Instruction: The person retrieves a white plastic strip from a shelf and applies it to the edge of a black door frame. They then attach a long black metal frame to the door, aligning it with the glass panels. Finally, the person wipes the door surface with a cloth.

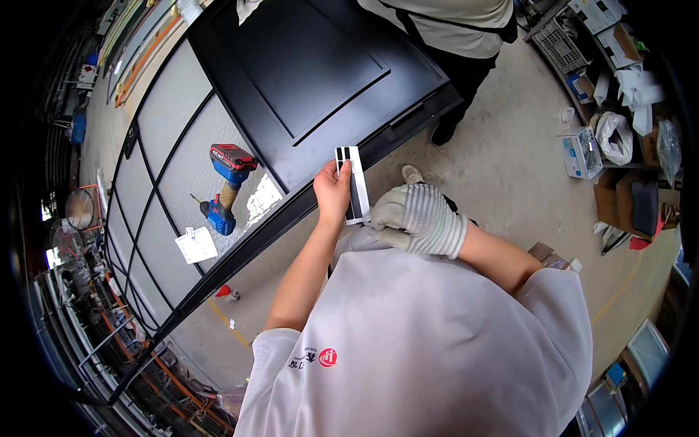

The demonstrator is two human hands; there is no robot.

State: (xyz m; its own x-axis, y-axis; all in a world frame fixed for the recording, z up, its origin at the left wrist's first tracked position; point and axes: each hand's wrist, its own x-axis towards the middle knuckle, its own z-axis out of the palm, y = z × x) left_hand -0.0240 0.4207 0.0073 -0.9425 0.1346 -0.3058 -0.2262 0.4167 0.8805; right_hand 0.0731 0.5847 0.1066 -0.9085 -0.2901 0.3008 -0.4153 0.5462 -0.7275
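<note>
A red-and-blue cordless drill [226,186] lies on the frosted glass panes of a black-framed door [291,65] laid flat. At its near edge, the bare left hand [333,191] pinches a short, flat black-and-white strip [354,183] upright between thumb and fingers; the right hand [416,219], in a striped knit glove, closes on its lower end. The strip looks light, stiff and smooth, best gripped by its long edges.

Both forearms rise from the lower edge and meet in front of the chest. The bare left hand [333,191] is raised, elbow bent, its fingers [342,169] curled and pinched shut. The right hand [416,218], in a striped work glove, sits just beside it, fingers folded inward, wrist bent left.
</note>
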